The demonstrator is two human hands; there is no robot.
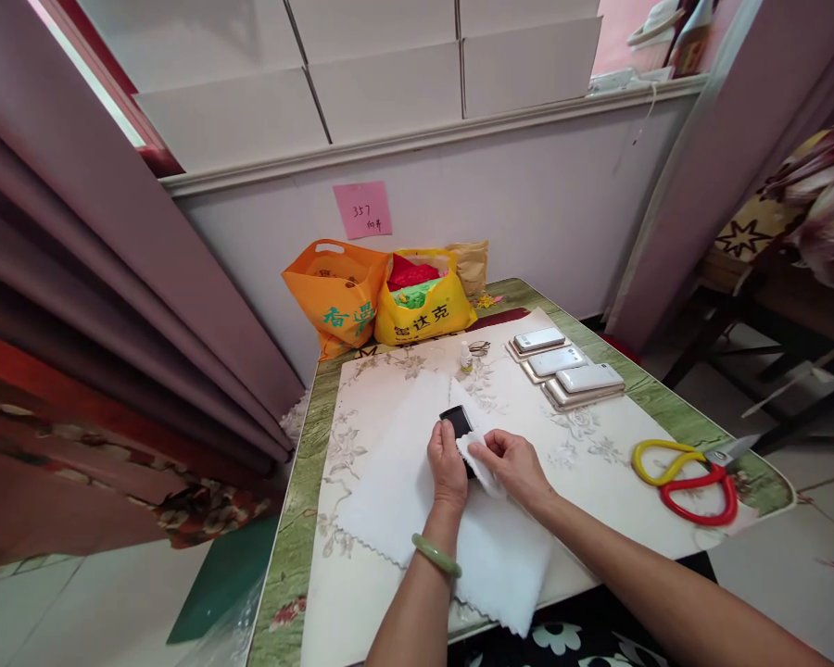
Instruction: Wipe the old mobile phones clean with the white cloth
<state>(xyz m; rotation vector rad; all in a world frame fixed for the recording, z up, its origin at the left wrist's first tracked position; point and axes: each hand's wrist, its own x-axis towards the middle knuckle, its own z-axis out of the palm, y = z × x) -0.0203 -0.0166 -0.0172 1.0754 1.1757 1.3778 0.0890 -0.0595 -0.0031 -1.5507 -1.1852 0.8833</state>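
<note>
My left hand (448, 460) grips a small black phone (457, 421), held tilted above a white cloth (396, 472) spread on the table. In my right hand (518, 465), pinched between thumb and fingers, is a smaller white wiping cloth (485, 471) that lies against the phone's face. The lower part of the phone is hidden behind that cloth and my fingers. A green bangle (436, 556) circles my left wrist.
Several phones (589, 378) lie in stacks at the right. Scissors (699, 474) with yellow and red handles rest near the right edge. A small bottle (465, 357) and glasses (480, 348) sit behind my hands. Orange (334, 287) and yellow bags (423, 310) stand against the wall.
</note>
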